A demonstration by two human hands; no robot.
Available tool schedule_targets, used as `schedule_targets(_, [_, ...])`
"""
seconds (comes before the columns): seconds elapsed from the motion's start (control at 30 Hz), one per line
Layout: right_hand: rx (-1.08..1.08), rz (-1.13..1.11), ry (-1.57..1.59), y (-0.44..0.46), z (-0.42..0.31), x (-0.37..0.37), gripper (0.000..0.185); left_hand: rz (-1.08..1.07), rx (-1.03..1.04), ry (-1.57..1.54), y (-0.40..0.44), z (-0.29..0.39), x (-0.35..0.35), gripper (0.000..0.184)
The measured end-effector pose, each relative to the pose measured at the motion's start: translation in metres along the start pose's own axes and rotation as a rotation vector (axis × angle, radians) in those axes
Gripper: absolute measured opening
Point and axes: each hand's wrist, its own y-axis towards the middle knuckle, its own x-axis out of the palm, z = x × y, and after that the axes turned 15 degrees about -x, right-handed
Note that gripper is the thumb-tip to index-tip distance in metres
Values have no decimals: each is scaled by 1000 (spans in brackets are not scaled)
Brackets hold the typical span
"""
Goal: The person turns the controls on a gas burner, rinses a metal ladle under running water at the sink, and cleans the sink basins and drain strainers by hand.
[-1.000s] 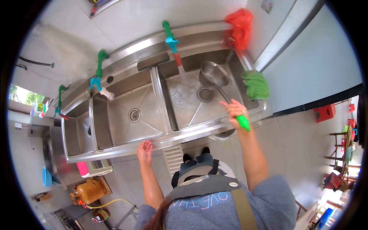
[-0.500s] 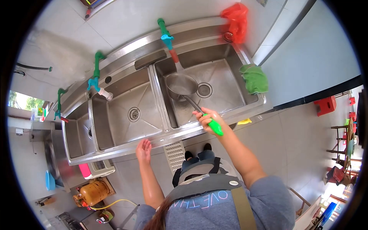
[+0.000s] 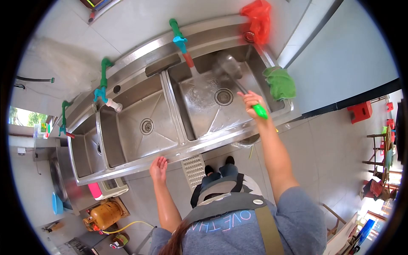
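My right hand (image 3: pixel 251 103) is wrapped round the green-ended handle of a large metal ladle (image 3: pixel 228 68). The ladle's bowl is smeared by motion over the back right part of the right sink basin (image 3: pixel 250 114). Water runs from the middle tap (image 3: pixel 180 41), which has a red-brown spout, and splashes on the basin floor left of the drain (image 3: pixel 224 97). My left hand (image 3: pixel 159 170) hangs just in front of the sink's front edge, fingers apart, holding nothing.
A green cloth (image 3: pixel 280 84) drapes over the sink's right rim, and a red plastic bag (image 3: pixel 257 21) hangs at the back corner. Two more basins lie to the left, with a second tap (image 3: pixel 102 91). An orange gas cylinder (image 3: pixel 104 215) stands on the floor at left.
My right hand has swung the ladle right and back, from under the running tap towards the basin's back right. Water now falls straight onto the basin floor. My left hand has barely moved.
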Motion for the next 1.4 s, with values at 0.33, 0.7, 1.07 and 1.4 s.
schedule_targets(0.33, [-31, -184, 232, -135, 43, -26, 45, -36, -51, 40, 30, -5, -22, 24])
schedule_targets(0.7, [66, 238, -752, -51, 105, -34, 20, -80, 99, 295, 20, 4, -24, 23])
schedule_targets(1.07, [7, 138, -1040, -44, 79, 7, 23, -17, 104, 102, 18, 6, -68, 24])
schedule_targets(1.4, [-247, 388, -1434, -169, 44, 66, 19, -212, 60, 603, -8, -51, 135, 23])
